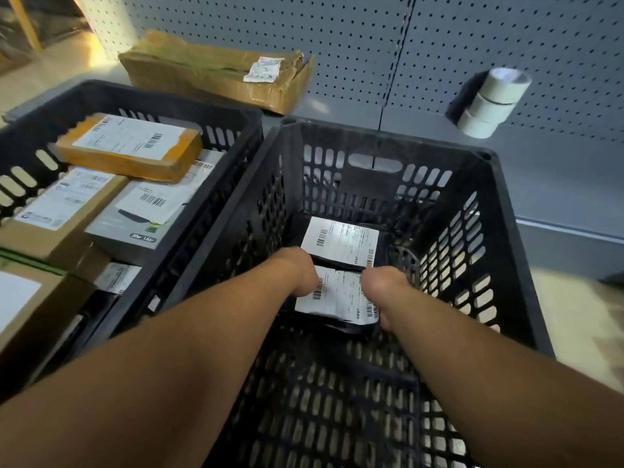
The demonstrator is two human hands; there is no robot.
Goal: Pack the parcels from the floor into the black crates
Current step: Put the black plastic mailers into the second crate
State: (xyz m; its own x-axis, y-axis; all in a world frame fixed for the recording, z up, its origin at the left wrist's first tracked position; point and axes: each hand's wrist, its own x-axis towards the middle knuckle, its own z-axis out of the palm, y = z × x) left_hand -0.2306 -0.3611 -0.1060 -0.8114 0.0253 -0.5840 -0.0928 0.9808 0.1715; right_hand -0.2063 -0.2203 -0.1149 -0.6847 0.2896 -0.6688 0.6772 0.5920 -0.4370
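- Black slotted crate [499, 251] on the right, nearly bare; two flat black poly-bag parcels lie on its floor toward the far wall
- Far parcel [341, 243] lies flat, white label up, untouched
- Near parcel [337, 295] sits just in front of it, edges touching or overlapping slightly; both hands are on it
- Left hand [302, 276] holds its left edge, right hand [385, 287] its right edge; fingers are tucked down out of sight, so each grip reads as curled onto the bag edge, though the fingertips themselves cannot be seen
- Handling, judged: soft mailer, light, limp; film looks slick and the label crinkles, so it will sag if pinched at one corner. Best taken at two opposite edges, or flat under the palm, and slid rather than lifted
- Left crate [216, 106] is already well filled: tan taped box [131, 146] on top, grey carton [141, 214] and brown cartons below
- Worn cardboard box [216, 70] rests beyond the crates by the pegboard wall [371, 45]; three tape rolls [489, 103] hang on a peg
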